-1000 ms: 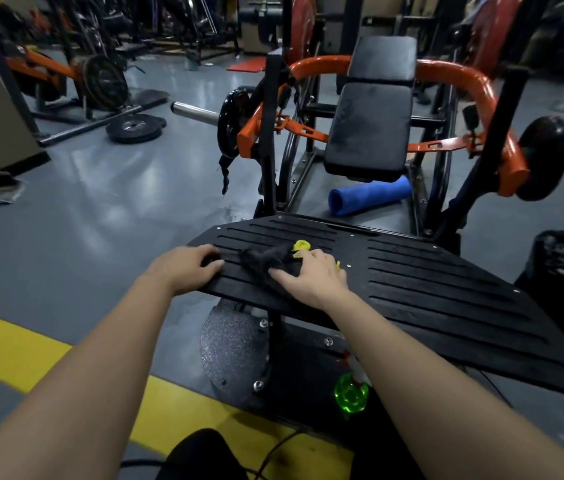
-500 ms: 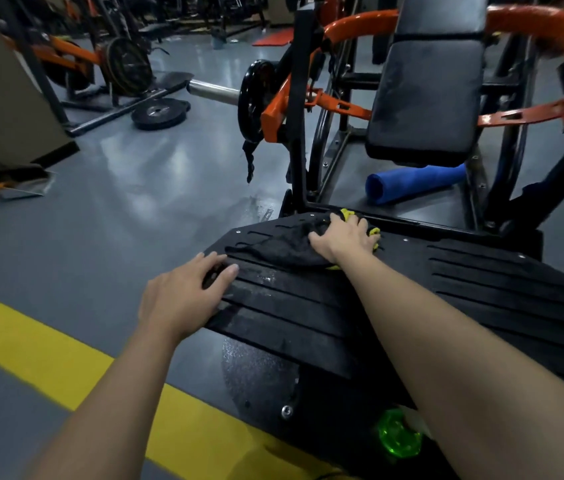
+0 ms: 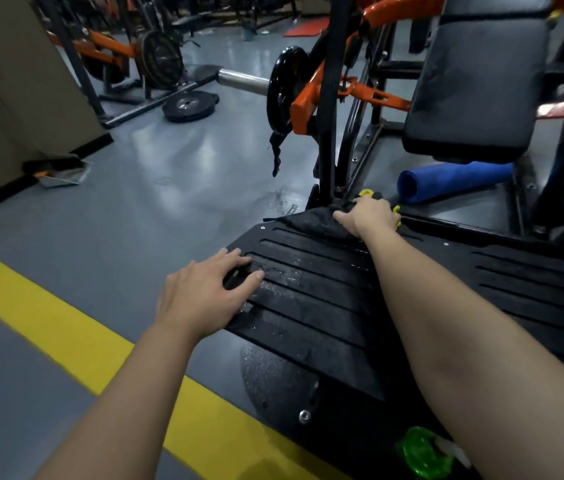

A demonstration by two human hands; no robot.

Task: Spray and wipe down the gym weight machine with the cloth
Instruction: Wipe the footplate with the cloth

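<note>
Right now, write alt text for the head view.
A person's right hand presses a dark cloth at the far edge of a black ribbed footplate, while the left hand rests flat on the plate's left edge. Beyond are a black pad and a blue roll lying below it.

We see a weight plate [image 3: 190,105] flat on the floor [image 3: 156,209], far left. A dustpan [image 3: 62,172] sits against the wall [image 3: 3,81]; a yellow stripe [image 3: 66,327] crosses nearer us.
</note>
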